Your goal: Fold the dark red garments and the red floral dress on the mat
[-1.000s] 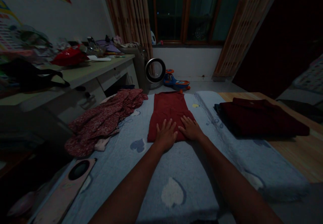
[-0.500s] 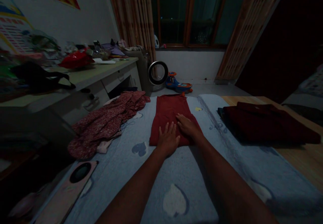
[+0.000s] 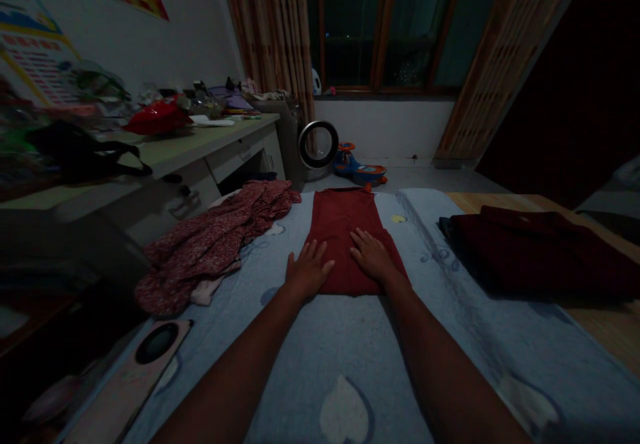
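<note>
Blanket [image 3: 340,337] seemingly free between floral heap [image 3: 215,244], dark pile [image 3: 540,251].

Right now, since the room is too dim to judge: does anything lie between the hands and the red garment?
Nothing visible does. The right hand lies flat on the red garment, the left hand at its left edge. The floral cloth and dark pile lie off to either side.

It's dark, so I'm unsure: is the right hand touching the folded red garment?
Touching. The head view shows the right hand lying flat, palm down, on the folded red garment.
</note>
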`<action>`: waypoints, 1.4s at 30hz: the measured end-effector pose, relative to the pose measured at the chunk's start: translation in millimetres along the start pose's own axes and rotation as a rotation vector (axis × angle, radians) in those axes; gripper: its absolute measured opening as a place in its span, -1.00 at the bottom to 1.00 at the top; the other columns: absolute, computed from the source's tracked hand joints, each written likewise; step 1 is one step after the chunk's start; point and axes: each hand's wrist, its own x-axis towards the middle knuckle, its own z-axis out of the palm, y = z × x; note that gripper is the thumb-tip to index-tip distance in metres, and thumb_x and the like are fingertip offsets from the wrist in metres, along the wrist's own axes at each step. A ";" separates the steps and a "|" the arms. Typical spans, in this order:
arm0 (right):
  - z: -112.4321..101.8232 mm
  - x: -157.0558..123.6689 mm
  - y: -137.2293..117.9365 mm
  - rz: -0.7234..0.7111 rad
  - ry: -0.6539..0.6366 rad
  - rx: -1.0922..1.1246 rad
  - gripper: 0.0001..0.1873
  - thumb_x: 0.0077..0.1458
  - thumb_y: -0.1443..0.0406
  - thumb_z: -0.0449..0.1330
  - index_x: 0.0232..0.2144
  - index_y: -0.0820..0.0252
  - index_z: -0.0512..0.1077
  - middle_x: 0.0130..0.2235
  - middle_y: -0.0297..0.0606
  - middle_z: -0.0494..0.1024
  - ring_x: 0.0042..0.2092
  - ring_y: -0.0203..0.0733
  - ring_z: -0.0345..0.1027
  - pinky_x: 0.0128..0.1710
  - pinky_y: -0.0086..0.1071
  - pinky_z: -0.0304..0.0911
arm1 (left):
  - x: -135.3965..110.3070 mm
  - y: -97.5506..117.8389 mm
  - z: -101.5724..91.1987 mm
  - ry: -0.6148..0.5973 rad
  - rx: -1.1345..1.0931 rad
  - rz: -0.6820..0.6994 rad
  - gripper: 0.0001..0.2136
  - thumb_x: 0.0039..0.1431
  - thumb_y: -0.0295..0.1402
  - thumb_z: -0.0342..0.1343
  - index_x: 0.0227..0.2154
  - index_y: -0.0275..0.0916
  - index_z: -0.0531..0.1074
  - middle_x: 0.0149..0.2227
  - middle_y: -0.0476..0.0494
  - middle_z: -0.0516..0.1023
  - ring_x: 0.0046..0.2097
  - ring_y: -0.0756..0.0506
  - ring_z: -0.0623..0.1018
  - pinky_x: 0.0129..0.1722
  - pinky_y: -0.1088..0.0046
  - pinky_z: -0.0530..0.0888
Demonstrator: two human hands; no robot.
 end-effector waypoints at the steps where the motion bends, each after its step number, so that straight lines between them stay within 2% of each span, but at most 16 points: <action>1: 0.1 0.3 0.1 0.000 0.001 0.002 -0.39 0.35 0.12 -0.09 0.36 0.17 0.09 0.42 -0.16 -0.01 0.41 0.00 -0.13 0.32 -0.07 -0.06 | -0.7 -5.5 -1.3 -0.020 0.005 -0.033 -0.41 0.36 0.01 -0.28 0.37 -0.09 0.03 0.43 -0.19 -0.02 0.40 -0.30 0.07 0.28 -0.24 0.04; 3: 0.2 0.7 0.3 0.001 -0.002 0.007 -0.39 0.35 0.11 -0.09 0.36 0.17 0.08 0.42 -0.17 -0.01 0.41 -0.01 -0.14 0.32 -0.08 -0.08 | -2.1 -11.2 -4.9 -0.018 0.039 -0.087 -0.44 0.36 -0.04 -0.23 0.34 -0.10 0.11 0.41 -0.22 0.05 0.39 -0.35 0.10 0.27 -0.31 -0.03; 5: 0.1 0.9 0.4 0.008 -0.012 0.010 -0.39 0.35 0.11 -0.10 0.37 0.17 0.06 0.43 -0.18 -0.03 0.41 0.00 -0.15 0.33 -0.07 -0.08 | -2.1 -8.3 -9.3 0.076 0.087 -0.106 -0.49 0.35 -0.13 -0.17 0.29 -0.15 0.21 0.39 -0.25 0.11 0.39 -0.36 0.09 0.28 -0.33 -0.12; 8: 0.2 0.6 0.4 0.015 -0.023 0.004 -0.40 0.36 0.13 -0.13 0.37 0.17 0.06 0.43 -0.19 -0.04 0.42 0.00 -0.16 0.32 -0.05 -0.08 | 1.3 9.2 -13.8 0.232 0.084 0.006 -0.54 0.35 -0.31 -0.16 0.26 -0.25 0.26 0.39 -0.26 0.11 0.41 -0.25 0.06 0.35 -0.12 -0.08; 10: 0.3 0.1 0.2 0.013 -0.020 -0.006 -0.41 0.37 0.14 -0.13 0.37 0.15 0.07 0.43 -0.19 -0.03 0.41 -0.01 -0.16 0.31 -0.05 -0.06 | 4.3 23.5 -12.6 0.205 0.024 0.139 -0.53 0.35 -0.33 -0.17 0.27 -0.30 0.23 0.39 -0.22 0.10 0.41 -0.17 0.08 0.36 0.09 0.04; 12: 0.3 -0.5 0.1 0.006 -0.014 -0.015 -0.41 0.36 0.14 -0.13 0.37 0.15 0.07 0.43 -0.19 -0.03 0.41 -0.01 -0.14 0.31 -0.05 -0.06 | 6.1 34.1 -7.3 0.134 -0.030 0.211 -0.51 0.35 -0.30 -0.16 0.30 -0.31 0.17 0.39 -0.19 0.11 0.40 -0.14 0.09 0.35 0.19 0.12; 15: 0.4 -0.8 0.2 0.002 -0.012 -0.020 -0.40 0.36 0.14 -0.13 0.37 0.16 0.07 0.43 -0.18 -0.03 0.41 0.00 -0.14 0.32 -0.05 -0.07 | 5.9 37.5 3.6 0.097 -0.047 0.160 -0.46 0.36 -0.24 -0.16 0.35 -0.30 0.08 0.40 -0.20 0.08 0.41 -0.17 0.08 0.34 0.13 0.13; 18: 1.1 -0.2 0.7 0.004 -0.017 -0.018 -0.40 0.36 0.13 -0.14 0.37 0.16 0.06 0.43 -0.18 -0.04 0.41 -0.01 -0.16 0.32 -0.06 -0.08 | 4.8 28.2 8.9 0.101 -0.020 0.075 -0.46 0.36 -0.21 -0.19 0.35 -0.25 0.07 0.41 -0.22 0.04 0.40 -0.21 0.09 0.33 0.03 0.12; 22: 3.2 1.5 1.5 0.008 -0.017 -0.013 -0.40 0.36 0.12 -0.12 0.37 0.14 0.06 0.43 -0.19 -0.04 0.42 -0.03 -0.17 0.32 -0.07 -0.09 | 5.5 13.5 2.9 0.083 0.025 -0.095 -0.50 0.36 -0.26 -0.19 0.33 -0.16 0.13 0.39 -0.23 0.10 0.39 -0.27 0.13 0.29 -0.18 0.07; 24: 4.4 2.1 1.9 0.011 -0.013 -0.010 -0.40 0.36 0.12 -0.12 0.37 0.15 0.07 0.43 -0.19 -0.03 0.41 -0.03 -0.16 0.32 -0.07 -0.09 | 6.0 12.1 -0.8 0.150 0.064 -0.114 -0.53 0.35 -0.34 -0.19 0.29 -0.19 0.21 0.38 -0.25 0.14 0.39 -0.27 0.12 0.31 -0.21 -0.01; 27: 5.3 2.4 2.2 0.013 -0.006 -0.011 -0.40 0.36 0.13 -0.12 0.36 0.16 0.08 0.43 -0.19 -0.03 0.41 -0.02 -0.16 0.32 -0.07 -0.09 | 3.4 19.2 -0.6 0.223 0.051 0.116 -0.53 0.32 -0.47 -0.22 0.25 -0.26 0.27 0.38 -0.22 0.15 0.40 -0.18 0.09 0.36 0.06 0.03; 29: 5.1 2.2 2.2 0.006 -0.006 -0.012 -0.40 0.36 0.13 -0.12 0.36 0.16 0.08 0.43 -0.19 -0.04 0.42 -0.02 -0.16 0.32 -0.07 -0.09 | -2.1 26.0 3.2 0.163 -0.010 0.301 -0.54 0.33 -0.49 -0.23 0.25 -0.28 0.26 0.36 -0.19 0.20 0.38 -0.11 0.15 0.35 0.24 0.13; 31: 4.5 1.8 2.0 0.003 -0.009 -0.011 -0.40 0.36 0.13 -0.12 0.37 0.16 0.07 0.43 -0.18 -0.04 0.41 -0.02 -0.16 0.32 -0.07 -0.08 | -10.3 29.4 7.5 0.113 -0.048 0.353 -0.55 0.36 -0.43 -0.22 0.27 -0.29 0.24 0.34 -0.20 0.23 0.36 -0.09 0.21 0.32 0.28 0.19; 38: 4.8 2.3 2.3 0.010 -0.003 -0.010 -0.40 0.35 0.13 -0.10 0.37 0.15 0.07 0.43 -0.19 -0.04 0.41 -0.02 -0.14 0.32 -0.07 -0.07 | -31.2 3.2 4.8 0.081 0.033 0.102 -0.50 0.39 -0.13 -0.17 0.30 -0.18 0.19 0.38 -0.21 0.15 0.38 -0.20 0.15 0.34 0.06 0.11; 40: 4.9 2.7 2.2 0.011 -0.011 -0.005 -0.40 0.36 0.12 -0.11 0.37 0.15 0.07 0.43 -0.19 -0.04 0.41 -0.01 -0.15 0.32 -0.07 -0.08 | -28.7 -1.6 -2.1 0.075 0.073 0.009 -0.51 0.38 -0.11 -0.17 0.26 -0.19 0.25 0.36 -0.26 0.18 0.38 -0.25 0.17 0.33 -0.07 0.05; 42: 4.5 2.6 1.5 0.016 -0.015 -0.002 -0.40 0.36 0.12 -0.11 0.37 0.15 0.06 0.43 -0.19 -0.05 0.41 -0.01 -0.16 0.33 -0.08 -0.10 | -21.4 2.2 -10.6 0.125 0.105 -0.053 -0.54 0.38 -0.15 -0.16 0.21 -0.24 0.31 0.34 -0.33 0.22 0.37 -0.28 0.17 0.33 -0.15 -0.02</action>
